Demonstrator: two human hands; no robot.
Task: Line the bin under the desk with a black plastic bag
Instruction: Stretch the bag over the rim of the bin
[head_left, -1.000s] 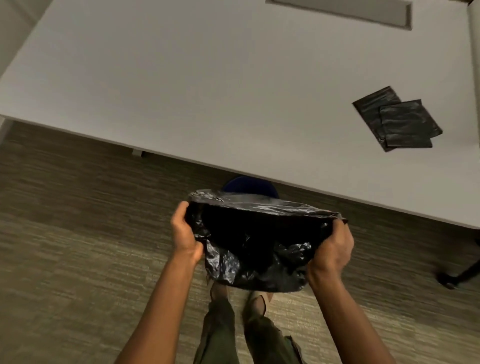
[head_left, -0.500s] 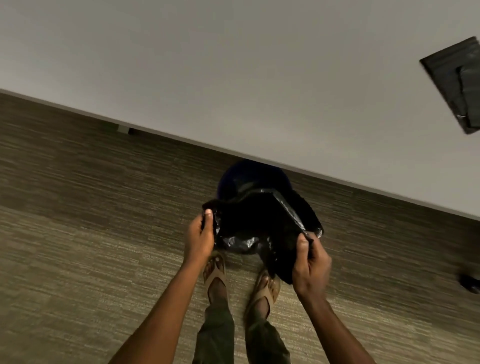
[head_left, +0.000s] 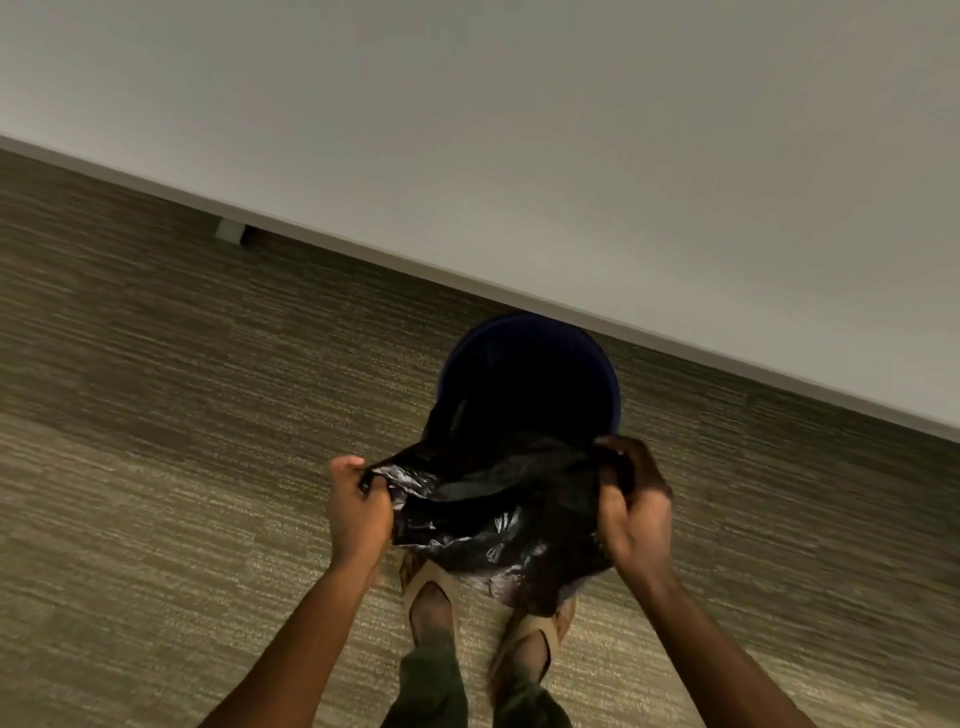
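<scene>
The black bag (head_left: 488, 514) hung crumpled between the 2 hands, just above the person's feet and in front of the bin (head_left: 530, 374). The left hand (head_left: 358, 512) was closed, fingers curled and thumb pinching the bag's left edge. The right hand (head_left: 631, 501) was closed too, gripping a bunch of the bag's right edge, though its fingertips were buried in the dark plastic and hard to separate from it. The hands were held apart, so the top of the bag was stretched between them.

The bin was a dark blue round one standing on the carpet (head_left: 182, 467), its far rim just under the edge of the white desk (head_left: 519, 156). Its inside was almost black, and nothing in it could be made out. The near rim was hidden behind the bag, and a dark fold of plastic seemed to reach up to the bin's left side; whether it touched the bin or lay inside it could not be told, since black blended into black there.

The bag's lower part sagged over the sandals (head_left: 431, 587), covering the toes of both. The opening of the bag was not clearly visible. Both forearms ran off the bottom of the frame, as did the green trouser legs (head_left: 431, 691). A small pale desk support (head_left: 230, 231) showed under the desk's edge at left, blurred.
</scene>
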